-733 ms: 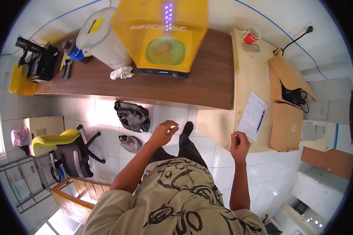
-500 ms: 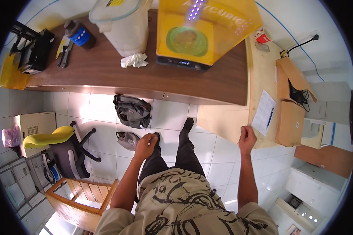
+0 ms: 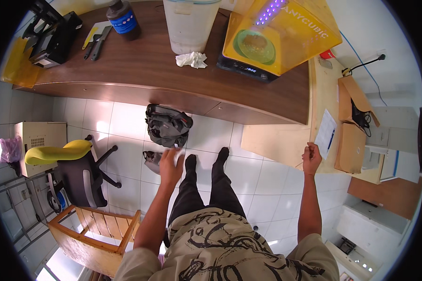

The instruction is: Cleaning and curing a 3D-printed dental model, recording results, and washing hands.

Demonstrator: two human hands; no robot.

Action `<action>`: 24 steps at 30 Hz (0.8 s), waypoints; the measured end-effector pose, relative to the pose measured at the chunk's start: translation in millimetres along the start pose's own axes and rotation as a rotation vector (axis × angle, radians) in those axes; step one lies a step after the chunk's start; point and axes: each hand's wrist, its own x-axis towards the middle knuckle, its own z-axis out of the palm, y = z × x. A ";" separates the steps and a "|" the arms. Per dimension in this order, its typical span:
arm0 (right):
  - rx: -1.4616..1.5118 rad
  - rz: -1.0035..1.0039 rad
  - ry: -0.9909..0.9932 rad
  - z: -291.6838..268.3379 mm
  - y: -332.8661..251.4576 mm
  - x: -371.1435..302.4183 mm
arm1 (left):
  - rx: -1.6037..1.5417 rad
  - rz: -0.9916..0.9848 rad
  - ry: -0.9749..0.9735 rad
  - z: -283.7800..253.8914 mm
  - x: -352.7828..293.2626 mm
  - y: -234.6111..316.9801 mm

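Note:
My left hand is in the air over the floor, beside a grey bag. Its fingers point forward with the thumb apart, the tips are smeared by motion, and nothing shows in it. Close to the near edge of a pale wooden table, my right hand has its fingers curled in, with nothing seen in them. Just beyond it lies a printed sheet with a blue pen on it. I cannot tell whether the hand touches the table.
On the brown desk stand a lit machine with a yellow cover, a whitish tub, crumpled tissue, a dark bottle and scrapers. A backpack, wheeled chair and cardboard box are nearby.
My left hand has opened from a closed shape and moved slightly forward and left. The right hand has moved right and forward, nearer the sheet. The desk's contents have shifted rightward in view.

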 end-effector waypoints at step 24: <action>0.884 0.303 -0.498 68.9 -118.8 -57.5 | -0.309 0.104 -0.237 33.0 99.7 174.8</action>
